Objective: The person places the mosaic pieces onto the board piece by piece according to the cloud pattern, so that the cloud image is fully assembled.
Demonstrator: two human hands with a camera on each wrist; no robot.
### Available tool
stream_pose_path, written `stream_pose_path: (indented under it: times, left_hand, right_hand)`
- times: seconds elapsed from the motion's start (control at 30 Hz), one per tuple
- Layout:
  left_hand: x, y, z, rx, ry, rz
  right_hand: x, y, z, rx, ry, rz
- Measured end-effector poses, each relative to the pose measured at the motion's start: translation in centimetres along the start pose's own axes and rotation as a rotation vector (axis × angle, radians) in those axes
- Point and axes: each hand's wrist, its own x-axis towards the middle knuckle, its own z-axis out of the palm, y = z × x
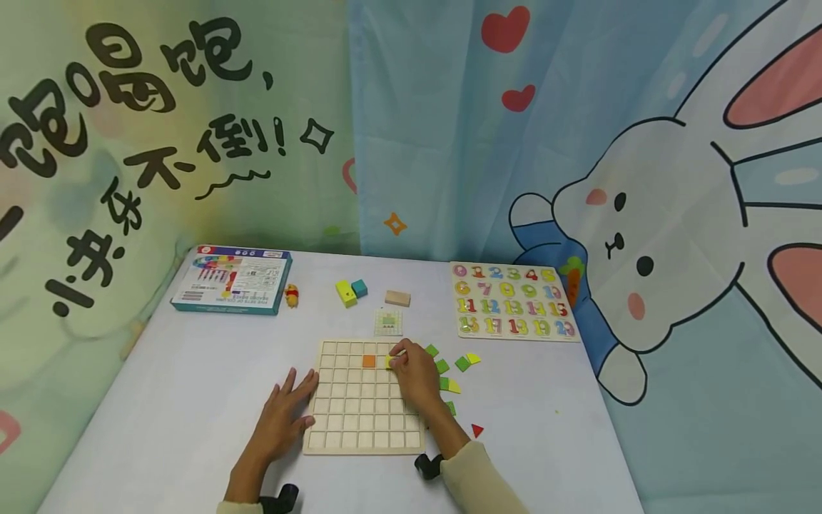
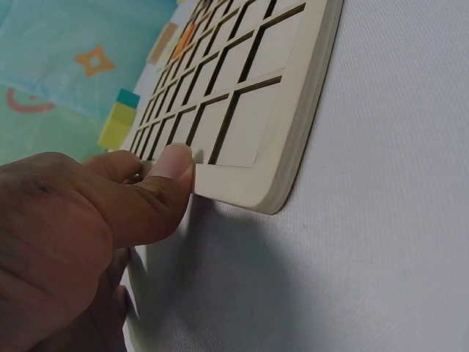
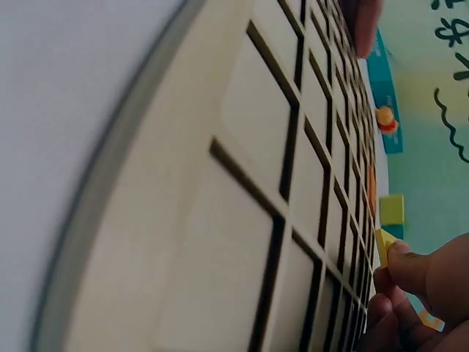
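**Yellow tile going into the grid board as the other hand steadies the frame**

A person seated at the near edge of the tabletop (image 1: 193, 400) is working a wooden grid board (image 1: 363, 397) lying near the middle of that edge. The right hand (image 1: 414, 375) is reaching over the board's far right corner, its fingertips pinching a small yellow tile (image 1: 389, 362) and holding it at a cell in the second row, close beside an orange tile (image 1: 369, 361) already sitting in the grid. The left hand (image 1: 285, 414) is lying flat with fingers spread and straight, gripping nothing; its thumb (image 2: 170, 170) is pressing against the board's left edge. More loose tiles, green and yellow (image 1: 452, 368), are lying scattered just off the board's right edge, with a red triangle (image 1: 477, 430) nearer the person. Toward the far edge are sitting a pattern card (image 1: 388, 322), a few blocks (image 1: 350, 291), a boxed set (image 1: 232, 278) at the far left corner and a number puzzle (image 1: 511, 309) at the far right.

The right wrist view is steep and blurred, so whether the tile is square to its cell is hard to tell. The likely slip: a tilted tile catching on the dividers and jamming or popping out, or the board sliding should the left thumb ease off.
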Motion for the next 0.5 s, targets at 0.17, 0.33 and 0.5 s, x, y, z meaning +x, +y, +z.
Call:
stream_pose_path:
  times: [0.17, 0.33, 0.5]
  left_hand:
    - [0.0, 0.0, 0.2, -0.001, 0.002, -0.003]
    - [0.0, 0.1, 0.1, -0.005, 0.013, 0.001]
    - [0.0, 0.1, 0.0, -0.008, -0.002, -0.009]
  right_hand:
    - [0.5, -0.6, 1.6, -0.093, 0.019, -0.004]
    - [0.8, -1.0, 2.2, -0.137, 0.041, -0.020]
    - [0.7, -1.3, 1.9, -0.146, 0.014, -0.041]
